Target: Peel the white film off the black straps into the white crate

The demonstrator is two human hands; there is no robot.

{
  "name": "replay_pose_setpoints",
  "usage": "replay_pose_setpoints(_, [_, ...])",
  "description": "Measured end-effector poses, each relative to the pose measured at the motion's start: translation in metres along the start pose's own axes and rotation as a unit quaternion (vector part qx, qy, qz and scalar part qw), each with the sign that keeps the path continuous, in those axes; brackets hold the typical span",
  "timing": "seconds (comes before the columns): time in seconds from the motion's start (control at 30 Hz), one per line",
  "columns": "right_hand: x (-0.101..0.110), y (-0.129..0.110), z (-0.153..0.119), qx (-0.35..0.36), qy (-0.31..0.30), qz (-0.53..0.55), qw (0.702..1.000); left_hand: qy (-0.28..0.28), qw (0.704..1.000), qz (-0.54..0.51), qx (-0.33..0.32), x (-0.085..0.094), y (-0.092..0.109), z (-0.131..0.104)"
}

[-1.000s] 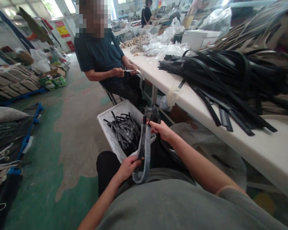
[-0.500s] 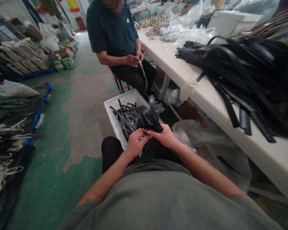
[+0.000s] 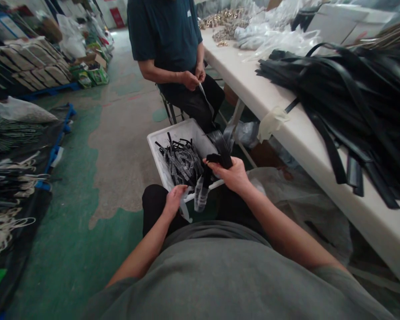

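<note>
My right hand point(image 3: 232, 174) is closed round a looped bundle of black straps point(image 3: 222, 149) over the right side of a white bin point(image 3: 157, 162). Lower and to the left, my left hand point(image 3: 175, 198) pinches a thin pale strip point(image 3: 186, 210) that hangs down by the bin's near edge. Inside the bin lies a heap of short black straps point(image 3: 182, 161), some with a greyish, shiny wrapping. A clear-wrapped strap end point(image 3: 201, 195) dangles below the bundle, between my hands.
A person point(image 3: 166, 42) sits ahead, holding a white strip point(image 3: 206, 95). On the right, a long white table point(image 3: 306, 146) bears a big pile of black straps point(image 3: 360, 89). Plastic bags lie under it. Pallets with bundled goods stand at left.
My left hand has come away from the bundle, down and left, with the pale strip in it. My right hand and the bundle sit slightly higher and further right. The view has shifted a little.
</note>
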State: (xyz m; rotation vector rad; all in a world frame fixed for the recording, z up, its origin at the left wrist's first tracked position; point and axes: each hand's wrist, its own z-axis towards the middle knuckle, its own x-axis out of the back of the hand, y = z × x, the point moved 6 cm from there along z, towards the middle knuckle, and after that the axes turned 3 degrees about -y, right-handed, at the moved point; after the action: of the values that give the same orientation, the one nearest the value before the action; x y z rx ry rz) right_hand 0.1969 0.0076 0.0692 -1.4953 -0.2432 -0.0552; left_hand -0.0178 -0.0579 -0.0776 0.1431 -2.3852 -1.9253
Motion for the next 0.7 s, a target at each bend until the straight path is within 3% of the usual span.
replay_pose_setpoints(0.07, [-0.004, -0.011, 0.019, 0.048, 0.01, 0.001, 0.999, 0.093, 0.988, -0.113, 0.047, 0.023, -0.003, 0.007])
replay_pose_setpoints(0.1, [-0.005, -0.018, 0.028, 0.074, 0.014, -0.001, 0.997, 0.112, 0.979, -0.162, 0.057, 0.028, 0.0, 0.009])
replay_pose_setpoints(0.23, [0.002, -0.032, 0.045, 0.103, 0.058, -0.091, 0.989, 0.092, 0.959, -0.266, 0.032, 0.022, 0.035, 0.015])
replay_pose_setpoints(0.33, [0.005, -0.014, 0.036, 0.002, 0.003, -0.11, 0.994, 0.059, 0.961, -0.27, -0.012, 0.007, 0.06, 0.009])
replay_pose_setpoints(0.43, [0.0, 0.017, 0.011, -0.136, -0.09, -0.009, 0.987, 0.0, 0.973, -0.212, -0.086, -0.008, 0.08, -0.004])
replay_pose_setpoints(0.53, [-0.005, 0.041, -0.017, -0.237, -0.124, 0.1, 0.958, -0.067, 0.976, -0.12, -0.166, -0.021, 0.097, -0.02])
replay_pose_setpoints(0.7, [-0.027, 0.057, -0.048, -0.265, -0.203, 0.214, 0.918, -0.146, 0.976, -0.066, -0.147, -0.04, 0.109, -0.033])
